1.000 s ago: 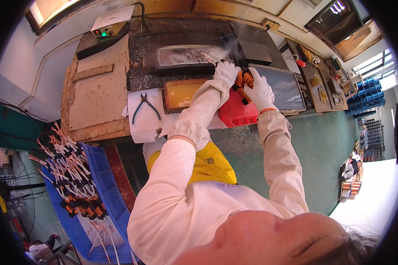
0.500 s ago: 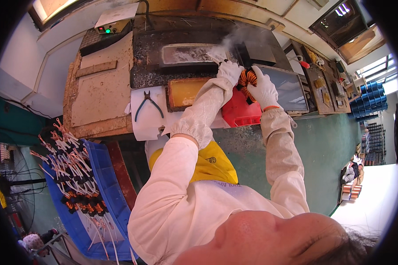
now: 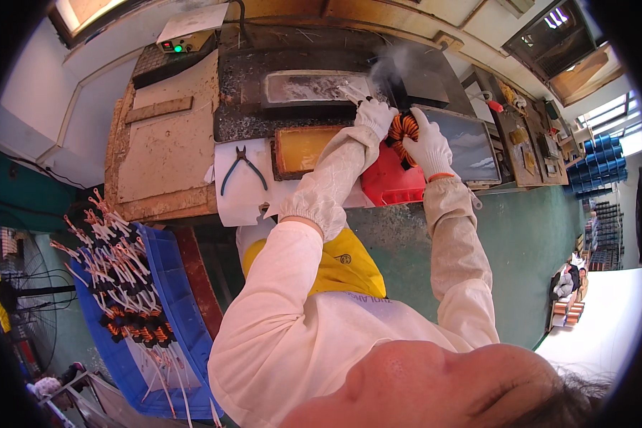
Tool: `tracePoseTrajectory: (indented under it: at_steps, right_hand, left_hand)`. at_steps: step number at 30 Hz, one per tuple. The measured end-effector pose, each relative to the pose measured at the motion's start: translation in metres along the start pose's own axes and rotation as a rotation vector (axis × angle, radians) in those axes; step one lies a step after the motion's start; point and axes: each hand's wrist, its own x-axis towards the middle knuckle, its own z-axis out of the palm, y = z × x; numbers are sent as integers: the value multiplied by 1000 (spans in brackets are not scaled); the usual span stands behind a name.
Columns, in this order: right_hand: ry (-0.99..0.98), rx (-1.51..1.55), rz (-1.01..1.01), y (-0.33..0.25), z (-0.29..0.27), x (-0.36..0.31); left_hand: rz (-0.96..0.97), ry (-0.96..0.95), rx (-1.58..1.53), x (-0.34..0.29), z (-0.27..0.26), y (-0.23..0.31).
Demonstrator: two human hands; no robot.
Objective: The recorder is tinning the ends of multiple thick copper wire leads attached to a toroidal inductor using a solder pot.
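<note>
Bench point(image 3: 171, 209) | white paper point(image 3: 237, 208), pliers point(image 3: 242, 155) atop | amber tray point(image 3: 274, 158) | red tray point(image 3: 386, 175) | metal trough point(image 3: 299, 107)

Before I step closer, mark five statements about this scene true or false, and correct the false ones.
1. The right hand grips an orange-and-black coil. True.
2. The left hand is bare. False: the left hand is gloved in white.
3. White leads reach from the left hand over the rectangular tray. True.
4. The pliers lie in the blue bin. False: the pliers lie on white paper.
5. Smoke hangs near the right end of the rectangular tray. True.
</note>
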Motion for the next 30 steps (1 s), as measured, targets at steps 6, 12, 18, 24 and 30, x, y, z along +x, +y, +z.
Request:
tracePoseTrajectory:
  at_steps: [6, 12, 18, 24, 30]
  right_hand:
    - [2, 1, -5, 3, 0, 0]
    - [10, 7, -12, 5, 3, 1]
    - [-3, -12, -7, -3, 0, -1]
    - [-2, -2, 1, 1, -1, 1]
    - [2, 5, -10, 2, 0, 0]
  left_hand:
    - [-6, -19, 6, 0, -2, 2]
    - [-4, -9, 23, 0, 1, 3]
    - [-7, 5, 37, -1, 8, -2]
    - [3, 3, 51, 2, 5, 1]
    - [19, 30, 66, -1, 2, 2]
